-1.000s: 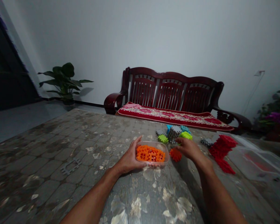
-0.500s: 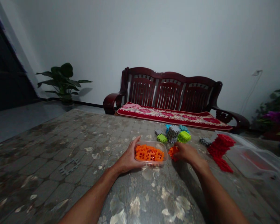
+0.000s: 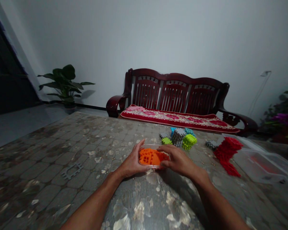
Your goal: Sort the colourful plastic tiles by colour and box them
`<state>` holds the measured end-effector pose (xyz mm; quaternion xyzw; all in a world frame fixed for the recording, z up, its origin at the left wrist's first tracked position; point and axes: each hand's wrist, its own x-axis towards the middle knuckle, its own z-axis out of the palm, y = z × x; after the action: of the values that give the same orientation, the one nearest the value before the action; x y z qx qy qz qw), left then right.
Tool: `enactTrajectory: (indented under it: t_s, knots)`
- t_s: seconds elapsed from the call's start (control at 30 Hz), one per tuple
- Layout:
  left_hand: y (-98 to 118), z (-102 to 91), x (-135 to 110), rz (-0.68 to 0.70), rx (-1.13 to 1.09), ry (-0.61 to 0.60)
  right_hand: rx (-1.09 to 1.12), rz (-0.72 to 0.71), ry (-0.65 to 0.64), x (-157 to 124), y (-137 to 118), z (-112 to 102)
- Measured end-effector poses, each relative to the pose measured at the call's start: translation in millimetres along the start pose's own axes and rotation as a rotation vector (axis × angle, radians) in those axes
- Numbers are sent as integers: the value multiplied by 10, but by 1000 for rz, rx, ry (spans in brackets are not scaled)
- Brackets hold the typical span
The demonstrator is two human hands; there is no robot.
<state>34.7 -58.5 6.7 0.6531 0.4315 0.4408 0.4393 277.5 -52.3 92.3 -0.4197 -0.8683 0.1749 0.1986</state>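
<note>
My left hand (image 3: 132, 163) is wrapped round the left side of a small clear plastic box (image 3: 151, 166) on the table. Orange interlocking plastic building pieces (image 3: 147, 157), some with a window grid, fill it. Over the box's right end, my right hand (image 3: 177, 159) pinches orange pieces, partly hidden behind its fingers. Beyond the box stand stacks of similar pieces: grey ones (image 3: 179, 135), lime green ones (image 3: 189, 141) and blue ones at the back. A flat lime piece (image 3: 166, 141) lies beside them.
A heap of red pieces (image 3: 227, 155) and some dark grey ones (image 3: 211, 145) lie to the right. Beyond are clear plastic boxes (image 3: 261, 164). A grey frame-shaped piece (image 3: 72, 171) rests at left. A wooden bench (image 3: 175, 92) stands behind the table.
My right hand has moved left with the orange pieces, from beside the box to over its right end. My left hand stays on the box.
</note>
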Motion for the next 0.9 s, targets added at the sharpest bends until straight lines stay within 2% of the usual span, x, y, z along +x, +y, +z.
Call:
enactTrajectory:
  t_s: [0.1, 0.23, 0.37, 0.47, 0.57, 0.73, 0.9]
  knots:
    - [-19, -1, 6, 7, -18, -9, -1, 42, 58, 5, 101, -65]
    - [-68, -6, 12, 13, -4, 3, -113, 231, 145, -37, 386, -203]
    - [4, 9, 4, -31, -18, 2, -229, 440, 25, -113, 638, -257]
    - [100, 28, -3, -55, -34, 4, -273, 552, -81, -159, 707, -228]
    - [133, 35, -6, -58, -46, 4, -316, 587, -119, -184, 701, -171]
    - [67, 19, 0, -42, -52, -5, -376, 567, -104, -198, 685, -77]
    - [44, 6, 8, -34, -32, -16, -406, 583, -161, -169, 638, -69]
